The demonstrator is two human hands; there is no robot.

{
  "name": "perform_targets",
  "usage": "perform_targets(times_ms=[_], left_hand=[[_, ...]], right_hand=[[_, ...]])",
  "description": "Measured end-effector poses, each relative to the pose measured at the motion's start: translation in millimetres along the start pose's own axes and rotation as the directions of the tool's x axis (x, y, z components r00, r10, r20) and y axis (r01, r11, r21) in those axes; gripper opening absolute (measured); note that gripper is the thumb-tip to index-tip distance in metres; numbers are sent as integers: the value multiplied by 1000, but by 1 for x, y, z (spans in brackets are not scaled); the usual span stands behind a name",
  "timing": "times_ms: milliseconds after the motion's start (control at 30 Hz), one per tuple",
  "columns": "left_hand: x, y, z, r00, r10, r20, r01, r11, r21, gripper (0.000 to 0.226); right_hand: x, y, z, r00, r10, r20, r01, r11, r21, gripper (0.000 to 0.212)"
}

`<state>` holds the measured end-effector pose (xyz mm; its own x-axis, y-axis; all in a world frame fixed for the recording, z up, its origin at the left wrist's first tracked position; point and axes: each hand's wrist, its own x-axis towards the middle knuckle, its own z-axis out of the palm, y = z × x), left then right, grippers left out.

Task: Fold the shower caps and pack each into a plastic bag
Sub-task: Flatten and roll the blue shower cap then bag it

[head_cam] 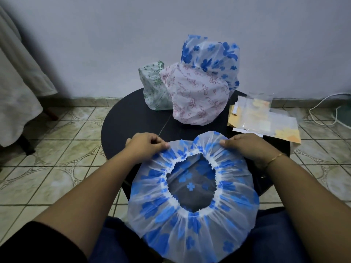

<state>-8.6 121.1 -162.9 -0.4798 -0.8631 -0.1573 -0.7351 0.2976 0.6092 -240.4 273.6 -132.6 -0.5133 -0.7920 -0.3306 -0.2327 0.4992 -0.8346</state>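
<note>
Both hands are on the blue-flowered shower cap (191,188), spread open-side up at 6 o'clock, half on the round black tabletop (133,118) and half over the person's lap. The left hand (146,144) pinches the far rim at 10 o'clock with curled fingers; the right hand (245,147) does the same at 2 o'clock, a thin bracelet (275,158) on its wrist. Up at 12 o'clock, 3 more caps stand puffed together: a green-print cap (153,86), a pink-print cap (197,95) and another blue cap (210,57) behind. Clear plastic bags (264,116) lie stacked at 2 o'clock on the tabletop's edge.
</note>
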Motion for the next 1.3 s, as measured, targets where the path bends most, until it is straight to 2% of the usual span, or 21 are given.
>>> perform_targets(times_ms=[67, 167, 267, 333, 467, 600, 667, 733, 833, 967, 1100, 1200, 1300], left_hand=[[3, 0, -1, 999, -13, -43, 14, 999, 34, 29], [8, -5, -7, 994, -76, -78, 75, 997, -10, 31], [11, -9, -9, 990, -109, -92, 110, 994, 2, 33], [11, -7, -9, 987, -116, -107, 119, 993, 17, 33], [12, -13, -10, 984, -116, -132, 117, 993, -1, 29], [11, -22, -12, 989, -53, -136, 25, 979, -200, 11], [10, -18, -13, 990, -23, -142, -18, 960, -279, 15], [7, -11, -11, 992, 6, -128, -43, 957, -286, 22], [3, -2, -8, 994, -7, -110, -29, 946, -324, 32], [0, 6, -3, 999, 12, -35, -27, 891, -453, 21], [-2, 9, -6, 999, -26, 40, 42, 861, -507, 17], [1, 8, -7, 997, -64, 42, 76, 871, -486, 28], [3, 8, -4, 997, -74, 11, 71, 891, -448, 39]], right_hand=[[3, 0, 1, 998, 5, -56, -7, 1000, -25, 22], [10, 0, -1, 990, 22, -140, -29, 998, -52, 26], [13, -2, -1, 987, -18, -162, -16, 978, -206, 38], [13, -2, 2, 981, -42, -188, -5, 970, -244, 39], [10, -1, 4, 969, -83, -232, 50, 989, -142, 43], [2, -1, 1, 987, -79, -137, 72, 996, -59, 37], [1, -2, 3, 987, -119, -106, 113, 991, -67, 37], [-1, -3, 8, 980, -169, -102, 161, 984, -82, 38], [-1, -6, 13, 975, -202, -88, 194, 976, -95, 38], [0, -8, 16, 979, -192, -70, 194, 981, 11, 20], [3, -8, 13, 980, -139, -144, 147, 988, 46, 19], [10, -6, 10, 979, -107, -175, 102, 994, -35, 29], [15, -3, 11, 980, -117, -162, 85, 977, -196, 26]])
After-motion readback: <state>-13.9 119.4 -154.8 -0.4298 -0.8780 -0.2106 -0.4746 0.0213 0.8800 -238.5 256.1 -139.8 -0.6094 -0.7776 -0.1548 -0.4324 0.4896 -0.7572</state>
